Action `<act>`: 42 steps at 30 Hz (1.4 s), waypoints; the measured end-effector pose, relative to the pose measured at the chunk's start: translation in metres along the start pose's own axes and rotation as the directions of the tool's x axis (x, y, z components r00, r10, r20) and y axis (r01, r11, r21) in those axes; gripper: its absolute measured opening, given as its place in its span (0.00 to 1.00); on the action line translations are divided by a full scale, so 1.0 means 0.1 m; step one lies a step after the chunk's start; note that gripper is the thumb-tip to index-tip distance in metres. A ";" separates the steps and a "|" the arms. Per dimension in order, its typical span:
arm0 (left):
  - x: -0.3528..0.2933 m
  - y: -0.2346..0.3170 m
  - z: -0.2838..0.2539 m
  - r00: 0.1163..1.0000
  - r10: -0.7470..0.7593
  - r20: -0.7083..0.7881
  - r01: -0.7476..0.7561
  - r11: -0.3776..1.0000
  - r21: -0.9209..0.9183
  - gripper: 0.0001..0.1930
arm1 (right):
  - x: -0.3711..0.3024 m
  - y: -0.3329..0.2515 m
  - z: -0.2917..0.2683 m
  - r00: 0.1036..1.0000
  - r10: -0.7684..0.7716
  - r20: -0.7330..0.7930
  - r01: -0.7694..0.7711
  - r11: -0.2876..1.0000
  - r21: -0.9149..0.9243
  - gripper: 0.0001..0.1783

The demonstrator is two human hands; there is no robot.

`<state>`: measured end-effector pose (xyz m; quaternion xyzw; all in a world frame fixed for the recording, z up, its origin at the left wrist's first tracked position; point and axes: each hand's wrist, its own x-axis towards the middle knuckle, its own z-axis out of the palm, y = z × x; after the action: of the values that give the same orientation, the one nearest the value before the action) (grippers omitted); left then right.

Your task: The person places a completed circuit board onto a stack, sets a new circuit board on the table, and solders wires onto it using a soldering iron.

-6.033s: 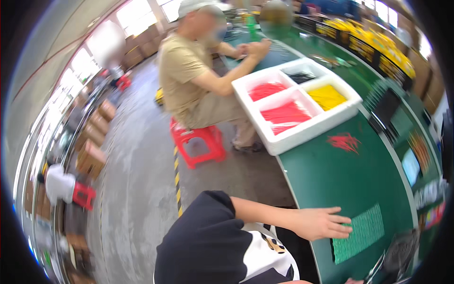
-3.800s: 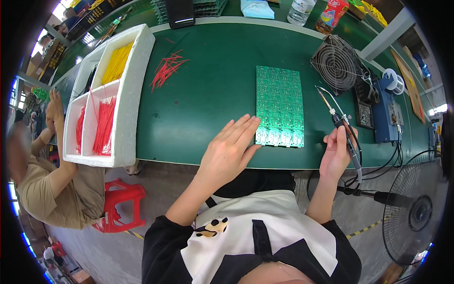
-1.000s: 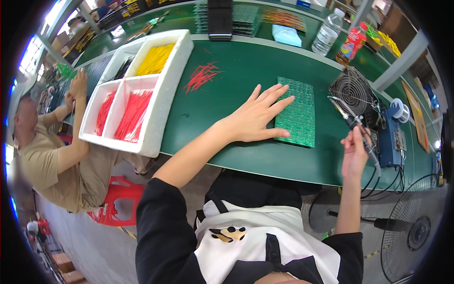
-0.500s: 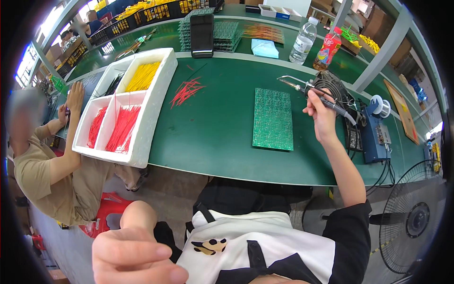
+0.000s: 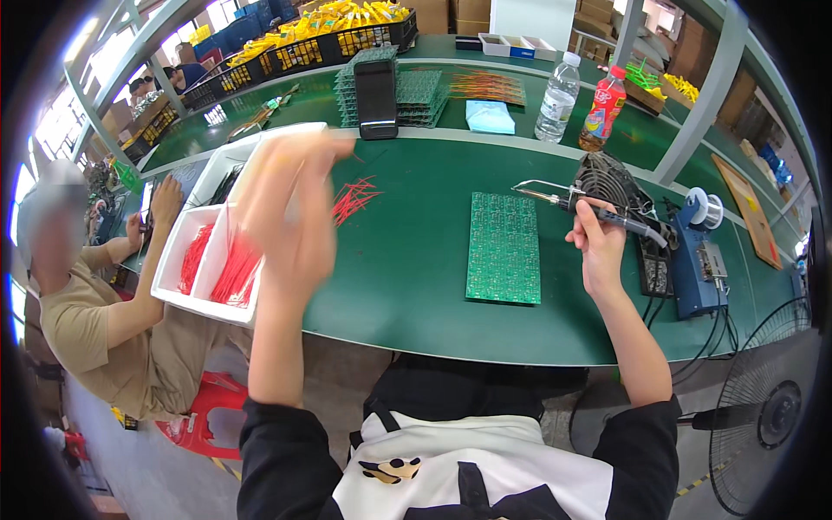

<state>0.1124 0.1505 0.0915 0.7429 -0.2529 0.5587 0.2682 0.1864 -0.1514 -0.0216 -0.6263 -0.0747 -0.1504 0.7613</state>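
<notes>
My right hand [image 5: 600, 247] is closed round a soldering iron [image 5: 620, 222]. Its metal tip points left, just above the top right corner of a green circuit board panel [image 5: 503, 249] lying flat on the bench. My left hand [image 5: 295, 208] is raised in front of a white foam box [image 5: 217, 314], smeared by motion, so its fingers cannot be made out. The hand hides part of the box, including most of one compartment. Red wires [image 5: 232, 276] fill the two near compartments. Beside the box, a loose bunch of red wires [image 5: 354, 201] lies on the green bench.
A blue soldering station [image 5: 693, 264] with a solder spool [image 5: 704, 208] and a round black fan [image 5: 611, 180] stand at the right. Two bottles [image 5: 556, 100], a phone [image 5: 377, 95] and stacked boards [image 5: 420, 100] line the back. A co-worker [image 5: 113, 303] sits at the left.
My left hand has risen from low in front of me up to the foam box. The right hand still grips the soldering iron, and the whole view has shifted slightly.
</notes>
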 end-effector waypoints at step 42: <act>-0.64 -0.90 1.02 0.675 -0.189 0.713 0.441 0.879 -0.184 0.07 | -0.03 0.31 0.16 0.996 -0.087 0.029 0.088 0.995 -0.055 0.09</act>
<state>0.2282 0.1511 -0.0048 0.8682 -0.2915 0.1413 0.3758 0.1945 -0.1298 -0.0484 -0.6457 -0.1080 -0.1772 0.7349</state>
